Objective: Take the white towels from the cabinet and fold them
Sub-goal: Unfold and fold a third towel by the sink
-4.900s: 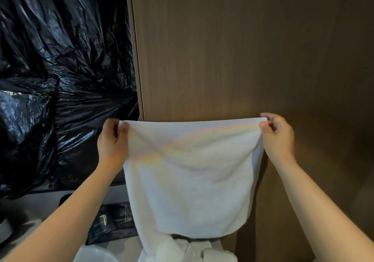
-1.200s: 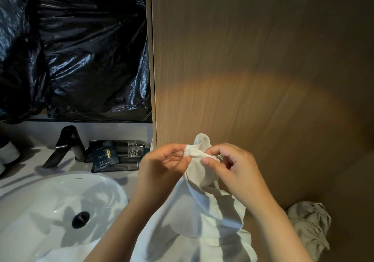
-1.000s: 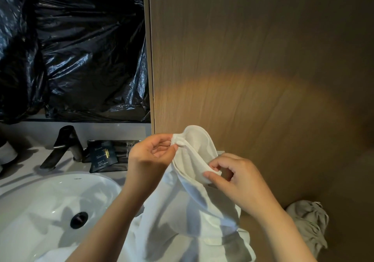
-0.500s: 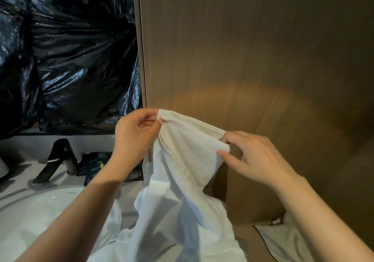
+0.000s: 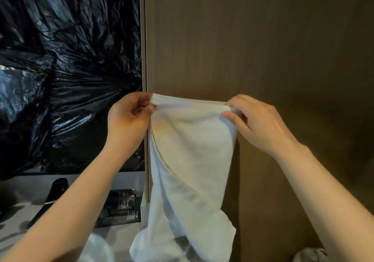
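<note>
**Head view.** A white towel (image 5: 192, 160) hangs in the air before a brown wooden panel (image 5: 253, 39), held up by its top edge. The left hand (image 5: 129, 118) pinches the upper left corner between thumb and fingers. The right hand (image 5: 257, 124) pinches the upper right corner, fingers curled round the hem. The top edge runs nearly level between the hands. Below it the cloth falls in loose diagonal creases, its bottom end bunched low beside the counter (image 5: 18, 221).

At left are crumpled black plastic (image 5: 60, 59), a dark tap (image 5: 54, 193) and dark packets (image 5: 121, 207). A pale crumpled cloth (image 5: 311, 254) shows in part at the lower right edge.

The step in hand, as judged, is spreading the towel ahead of a first fold. The next move calls for drawing the corners apart to clear the creases, then bringing corner to corner with the edges matched.
</note>
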Motion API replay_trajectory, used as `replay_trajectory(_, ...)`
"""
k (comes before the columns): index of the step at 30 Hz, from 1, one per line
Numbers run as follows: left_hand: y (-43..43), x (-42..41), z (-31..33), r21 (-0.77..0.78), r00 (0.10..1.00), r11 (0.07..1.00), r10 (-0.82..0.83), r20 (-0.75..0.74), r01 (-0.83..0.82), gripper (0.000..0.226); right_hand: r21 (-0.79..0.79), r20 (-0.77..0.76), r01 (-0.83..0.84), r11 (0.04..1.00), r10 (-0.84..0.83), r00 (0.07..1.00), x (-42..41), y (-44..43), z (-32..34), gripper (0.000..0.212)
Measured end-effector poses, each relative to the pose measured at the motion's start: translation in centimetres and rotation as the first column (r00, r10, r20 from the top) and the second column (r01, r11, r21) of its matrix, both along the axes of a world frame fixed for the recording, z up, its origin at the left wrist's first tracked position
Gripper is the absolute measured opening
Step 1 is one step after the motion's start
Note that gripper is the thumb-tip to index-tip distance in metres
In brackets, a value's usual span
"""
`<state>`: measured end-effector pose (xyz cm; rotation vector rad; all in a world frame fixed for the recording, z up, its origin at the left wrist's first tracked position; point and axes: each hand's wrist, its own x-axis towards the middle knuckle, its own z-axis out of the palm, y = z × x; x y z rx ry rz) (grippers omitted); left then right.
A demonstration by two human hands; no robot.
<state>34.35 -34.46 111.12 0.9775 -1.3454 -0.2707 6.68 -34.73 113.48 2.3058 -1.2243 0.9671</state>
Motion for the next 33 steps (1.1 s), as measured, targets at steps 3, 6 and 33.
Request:
replay_trajectory(3,-0.4,-0.1,1.2,-0.011,0.999,1.000,-0.017,-0.029,0.017,0.023,-0.041,-0.039,0.013,0.999,-0.015,0.999,0.0,-0.2,1.0,0.033)
replay_trajectory(6,-0.6,-0.1,1.5,-0.002,1.000,1.000,-0.020,-0.011,0.020,0.022,-0.058,-0.062,0.010,0.998,-0.013,0.998,-0.1,-0.2,1.4,0.026)
replay_trajectory(33,3.4,-5.1,0.5,0.006,0.944,0.952,-0.303,-0.129,0.307,0.017,0.164,0.493,-0.160,0.973,0.060,0.868,5.5,2.5,-3.0,0.019)
